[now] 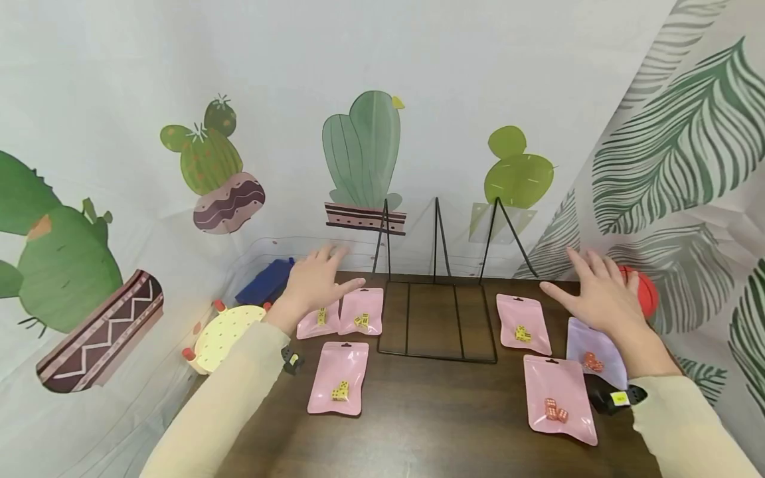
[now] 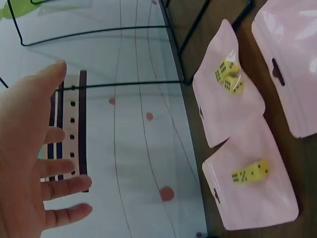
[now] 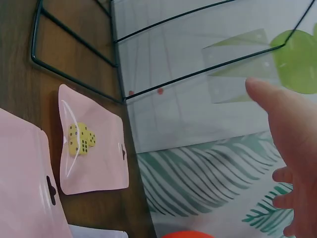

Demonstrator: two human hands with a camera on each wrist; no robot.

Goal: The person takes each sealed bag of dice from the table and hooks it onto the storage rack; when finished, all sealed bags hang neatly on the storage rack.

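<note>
My left hand (image 1: 313,282) is raised at the back left with fingers spread, holding nothing. Below it lie two pink zip bags with yellow dice, a left one (image 1: 307,325) and a right one (image 1: 370,309); the hand partly covers the left bag in the head view. Nearer me is another pink bag (image 1: 325,362) of yellow dice. Also spread and holding nothing, my right hand (image 1: 600,295) hovers at the back right. Around it lie a pink bag (image 1: 516,309) with yellow dice, a purple bag (image 1: 582,338) and a pink bag (image 1: 546,378), both with red dice.
A black wire rack (image 1: 436,358) stands mid-table against the patterned backdrop, its uprights rising at the back. Behind my right hand is a red ball (image 1: 647,293). At left sit a dark blue object (image 1: 263,284) and a pale yellow dotted disc (image 1: 224,335) with red knobs.
</note>
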